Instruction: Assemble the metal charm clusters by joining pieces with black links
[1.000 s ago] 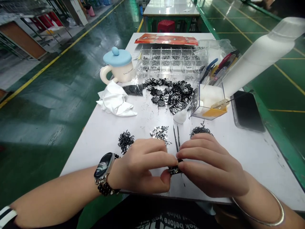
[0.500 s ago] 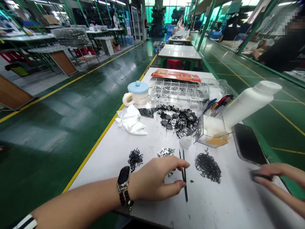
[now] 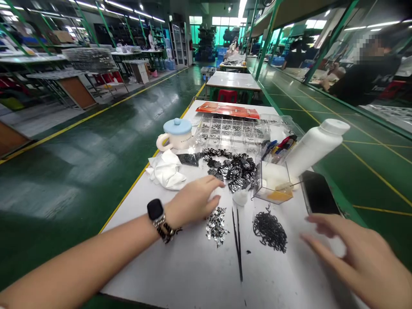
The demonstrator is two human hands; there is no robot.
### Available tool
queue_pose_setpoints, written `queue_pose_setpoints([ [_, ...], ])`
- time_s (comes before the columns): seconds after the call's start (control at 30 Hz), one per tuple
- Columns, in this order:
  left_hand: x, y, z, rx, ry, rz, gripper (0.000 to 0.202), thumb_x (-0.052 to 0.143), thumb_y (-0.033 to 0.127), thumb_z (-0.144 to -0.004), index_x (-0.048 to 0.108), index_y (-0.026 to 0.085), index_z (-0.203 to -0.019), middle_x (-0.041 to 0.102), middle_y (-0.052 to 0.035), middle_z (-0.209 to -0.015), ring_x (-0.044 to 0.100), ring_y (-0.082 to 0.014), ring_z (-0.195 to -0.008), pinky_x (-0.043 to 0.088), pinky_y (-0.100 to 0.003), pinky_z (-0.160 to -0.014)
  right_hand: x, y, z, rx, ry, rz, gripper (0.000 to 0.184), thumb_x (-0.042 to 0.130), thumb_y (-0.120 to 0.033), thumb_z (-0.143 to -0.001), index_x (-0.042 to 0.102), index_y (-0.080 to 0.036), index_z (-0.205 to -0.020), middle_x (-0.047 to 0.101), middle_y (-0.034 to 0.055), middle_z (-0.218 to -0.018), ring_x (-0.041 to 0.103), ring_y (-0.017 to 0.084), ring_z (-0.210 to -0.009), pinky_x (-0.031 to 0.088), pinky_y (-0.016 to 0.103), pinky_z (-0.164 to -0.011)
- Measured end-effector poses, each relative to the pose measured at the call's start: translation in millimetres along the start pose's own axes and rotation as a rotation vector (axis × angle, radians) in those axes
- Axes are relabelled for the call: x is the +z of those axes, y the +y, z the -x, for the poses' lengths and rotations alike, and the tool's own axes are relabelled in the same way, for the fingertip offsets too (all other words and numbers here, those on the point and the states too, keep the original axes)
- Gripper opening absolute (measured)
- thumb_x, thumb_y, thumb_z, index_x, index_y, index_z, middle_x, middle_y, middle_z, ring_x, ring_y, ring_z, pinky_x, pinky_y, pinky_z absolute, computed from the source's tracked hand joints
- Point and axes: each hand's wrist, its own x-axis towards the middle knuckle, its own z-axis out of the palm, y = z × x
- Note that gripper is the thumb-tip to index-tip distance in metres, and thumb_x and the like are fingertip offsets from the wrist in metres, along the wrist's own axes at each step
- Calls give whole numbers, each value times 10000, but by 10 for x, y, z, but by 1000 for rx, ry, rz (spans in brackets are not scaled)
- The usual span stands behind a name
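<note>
My left hand (image 3: 193, 199), with a watch on its wrist, stretches forward over the white table (image 3: 180, 274). Its fingers are extended and hold nothing, with the tips close to a heap of black metal plates (image 3: 236, 169). Just right of that hand lies a small pile of silver parts (image 3: 216, 225). My right hand (image 3: 357, 257) hovers low at the right edge, fingers spread and empty, slightly blurred, near a dark phone (image 3: 318, 195). Black tweezers (image 3: 238, 242) and a pile of black hooks (image 3: 269, 231) lie between the hands.
A white cloth (image 3: 165, 171), a mug with a blue lid (image 3: 176, 134), a clear compartment box (image 3: 231, 128) and an orange packet (image 3: 228, 110) stand farther back. At right are a clear box (image 3: 273, 184) and a tilted white bottle (image 3: 315, 146). A person sits at far right.
The hands had been pinching a small dark part together, then separated. My left hand moved forward toward the black plates. My right hand swung right, and the dark piece has left its fingers.
</note>
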Motion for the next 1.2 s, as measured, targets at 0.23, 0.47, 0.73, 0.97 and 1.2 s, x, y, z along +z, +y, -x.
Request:
queue_pose_setpoints([
  [0.23,119,-451,-510,92,-33,-196,116,531,105,-793,605,104,-882,582,-127,-1049,509,-275,-1036,400,-508,-917,181,-680,-533,-104,-329,-22,106,524,-290,-846,538,-213,-917,598,33,-851,559,249,-789,436,431,-677],
  [0.47,140,-361,-147,52,-87,-53,117,487,89,-734,590,120,-780,602,-114,-867,528,-247,-874,425,-470,-851,312,-622,-616,65,-387,-164,148,527,-341,-840,531,-221,-928,586,17,-798,539,224,-739,401,376,-653],
  [0.73,21,-255,48,-300,-41,575,242,459,227,-842,479,155,-1072,618,-39,-807,653,-159,-744,552,-321,-679,453,-657,-658,243,-347,-298,281,472,-464,-855,499,-218,-988,590,33,-858,544,192,-729,411,338,-630],
  [0.97,11,196,198,-487,-128,1206,191,592,204,-820,543,166,-1001,586,20,-734,704,-164,-738,584,-276,-676,303,-849,-573,243,-562,-801,277,514,-488,-856,558,-220,-910,569,-2,-729,505,133,-664,389,262,-589],
  [1.2,170,247,314,-579,-238,1453,266,722,177,-744,506,145,-896,671,-29,-808,711,-173,-748,573,-293,-716,394,-959,-548,392,-545,-1317,290,608,-477,-816,595,-189,-843,511,-13,-680,430,92,-622,338,228,-566],
])
